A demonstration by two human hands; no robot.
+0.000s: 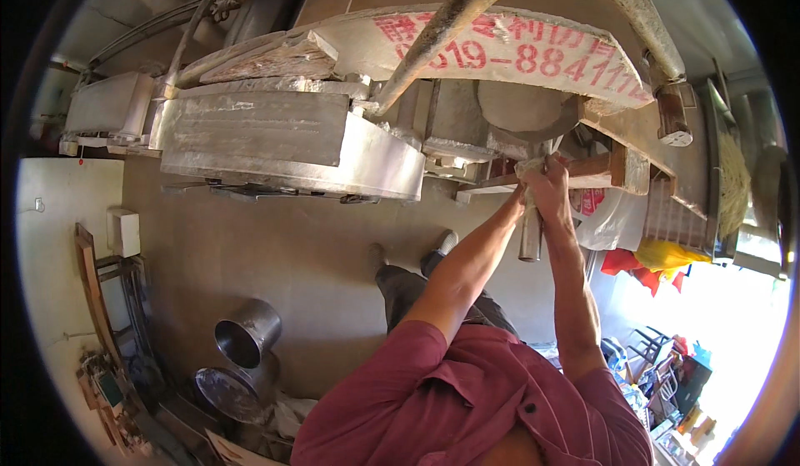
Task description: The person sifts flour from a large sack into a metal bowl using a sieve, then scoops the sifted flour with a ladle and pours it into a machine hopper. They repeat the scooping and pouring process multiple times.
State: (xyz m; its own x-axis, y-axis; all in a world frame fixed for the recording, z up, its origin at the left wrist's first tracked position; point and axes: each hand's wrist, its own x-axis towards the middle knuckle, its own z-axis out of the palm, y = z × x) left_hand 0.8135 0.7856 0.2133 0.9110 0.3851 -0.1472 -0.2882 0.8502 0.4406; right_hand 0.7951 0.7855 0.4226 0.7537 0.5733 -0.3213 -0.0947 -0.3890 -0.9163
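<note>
Both my hands come together at the right, in front of a dusty machine frame. My right hand (550,187) is closed around a metal pipe (531,239), whose lower end sticks out below the hands. Close against it, my left hand (528,192) is largely covered, so its fingers do not show clearly. A pale, crumpled piece (526,167), perhaps cloth or plastic, lies at the hands' upper left side. Just beyond them is a round, dust-coated grey disc (525,106). A wooden beam (583,172) runs beside the hands.
A long board with red lettering (517,49) and a slanted pole (454,37) cross above the hands. To the left stands a curved metal housing (375,159). A metal bucket (247,333) is on the floor behind left; yellow and red cloth (662,258) hangs at the right.
</note>
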